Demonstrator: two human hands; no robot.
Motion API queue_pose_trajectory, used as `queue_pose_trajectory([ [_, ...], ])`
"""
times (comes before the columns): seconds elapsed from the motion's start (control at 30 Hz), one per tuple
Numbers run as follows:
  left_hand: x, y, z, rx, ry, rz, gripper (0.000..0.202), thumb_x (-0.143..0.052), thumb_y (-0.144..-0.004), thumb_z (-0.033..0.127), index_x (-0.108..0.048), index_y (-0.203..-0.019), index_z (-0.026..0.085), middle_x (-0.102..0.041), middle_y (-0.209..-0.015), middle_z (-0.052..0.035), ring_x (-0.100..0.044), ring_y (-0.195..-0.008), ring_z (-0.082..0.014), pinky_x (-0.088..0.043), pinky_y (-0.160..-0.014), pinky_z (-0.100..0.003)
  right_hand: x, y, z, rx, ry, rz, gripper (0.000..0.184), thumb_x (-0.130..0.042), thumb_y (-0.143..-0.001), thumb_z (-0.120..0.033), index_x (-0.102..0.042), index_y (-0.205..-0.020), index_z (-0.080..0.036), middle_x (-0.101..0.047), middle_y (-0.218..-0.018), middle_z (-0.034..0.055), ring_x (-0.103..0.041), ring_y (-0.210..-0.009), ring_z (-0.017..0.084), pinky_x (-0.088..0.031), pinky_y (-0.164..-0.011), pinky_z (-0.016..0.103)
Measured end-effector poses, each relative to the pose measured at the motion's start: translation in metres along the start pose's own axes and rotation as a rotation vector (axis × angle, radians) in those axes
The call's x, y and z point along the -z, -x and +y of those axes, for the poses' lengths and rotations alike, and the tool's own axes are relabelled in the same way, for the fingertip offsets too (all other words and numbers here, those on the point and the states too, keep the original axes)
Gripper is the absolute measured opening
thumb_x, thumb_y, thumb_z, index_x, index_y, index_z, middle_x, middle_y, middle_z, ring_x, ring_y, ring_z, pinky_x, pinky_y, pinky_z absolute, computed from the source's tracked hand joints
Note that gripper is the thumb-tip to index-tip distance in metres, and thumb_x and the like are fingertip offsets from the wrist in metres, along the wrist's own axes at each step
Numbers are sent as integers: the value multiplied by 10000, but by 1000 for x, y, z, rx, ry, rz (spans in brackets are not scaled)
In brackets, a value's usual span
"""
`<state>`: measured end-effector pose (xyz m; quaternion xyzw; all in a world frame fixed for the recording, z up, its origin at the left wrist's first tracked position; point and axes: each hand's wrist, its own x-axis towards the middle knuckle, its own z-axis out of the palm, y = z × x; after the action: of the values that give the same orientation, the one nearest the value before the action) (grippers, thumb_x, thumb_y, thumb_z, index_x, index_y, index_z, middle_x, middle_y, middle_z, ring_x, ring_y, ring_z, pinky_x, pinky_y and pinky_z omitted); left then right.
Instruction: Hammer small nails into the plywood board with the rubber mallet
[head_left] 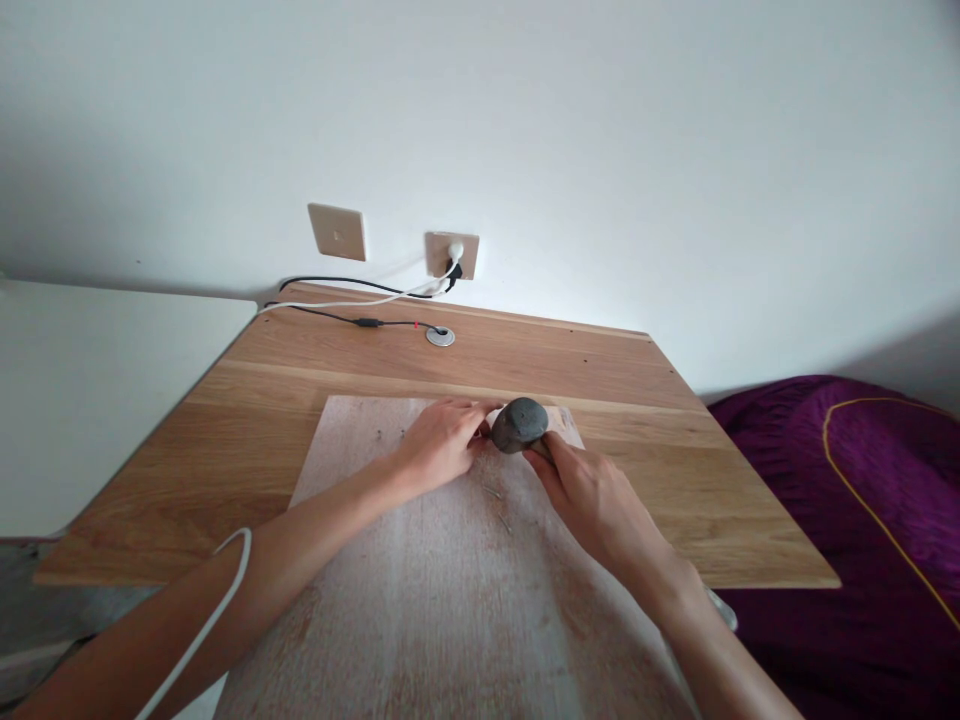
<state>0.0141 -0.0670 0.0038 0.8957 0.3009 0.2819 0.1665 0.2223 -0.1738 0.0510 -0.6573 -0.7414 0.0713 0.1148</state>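
A pale plywood board (450,590) lies lengthwise on a wooden desk (615,370). My right hand (592,495) is closed around the handle of a hammer, whose dark grey head (519,424) rests near the board's far edge. My left hand (442,440) lies on the board just left of the hammer head, its fingertips pinched together close to the head; what they pinch is too small to make out. A few small nails (496,495) lie loose on the board between my hands.
Wall outlets (451,254) sit behind the desk, with black and white cables (352,300) trailing across its back left. A cable grommet (440,336) is set in the desktop. A white surface (90,380) is at left, a purple bed cover (862,500) at right.
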Motion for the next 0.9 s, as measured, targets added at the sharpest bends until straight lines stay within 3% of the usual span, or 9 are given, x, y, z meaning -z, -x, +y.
queue_pose_trajectory([
  [0.17,0,1,-3,-14,-19,-5,449,-696,-927,100,-615,-1360,185,-803,-991,-52,-761,-1039,-251,-587,-962,-409,3,8,21,-91,-49,19,280,-399,-1104,-413,-612,-1050,-241,-776,-795,68,-761,-676,276,-347,-556,304],
  [0.37,19,4,12,-193,-116,39,340,-712,-953,205,-626,-1282,192,-755,-1187,-88,-689,-1120,-263,-535,-1024,-437,-4,28,50,-204,-22,40,301,-395,-1085,-422,-631,-1048,-239,-774,-788,72,-742,-659,277,-343,-567,309],
  [0.53,35,18,43,-435,-251,-217,172,-638,-954,82,-664,-1096,177,-732,-852,-41,-688,-868,-226,-523,-854,-362,-14,36,58,-218,-72,66,318,-364,-1094,-430,-610,-1066,-230,-760,-784,81,-743,-674,287,-363,-577,320],
  [0.7,31,25,59,-534,-360,-223,138,-624,-963,66,-681,-963,191,-700,-769,-36,-666,-783,-223,-505,-804,-357,-20,38,60,-204,-84,108,332,-344,-1101,-419,-596,-1115,-203,-750,-776,97,-723,-650,286,-344,-539,322],
  [0.8,21,12,54,-460,-281,-189,134,-638,-963,83,-711,-981,194,-724,-809,-39,-683,-855,-230,-512,-862,-378,-22,39,61,-199,-64,105,324,-343,-1107,-406,-593,-1131,-203,-748,-762,85,-711,-616,267,-322,-521,314],
  [0.9,8,-10,40,-186,-54,-52,148,-654,-965,108,-747,-1016,210,-774,-900,-33,-707,-926,-219,-531,-881,-366,-23,39,61,-208,-60,96,302,-353,-1107,-379,-593,-1142,-199,-754,-767,87,-703,-590,259,-305,-518,314],
])
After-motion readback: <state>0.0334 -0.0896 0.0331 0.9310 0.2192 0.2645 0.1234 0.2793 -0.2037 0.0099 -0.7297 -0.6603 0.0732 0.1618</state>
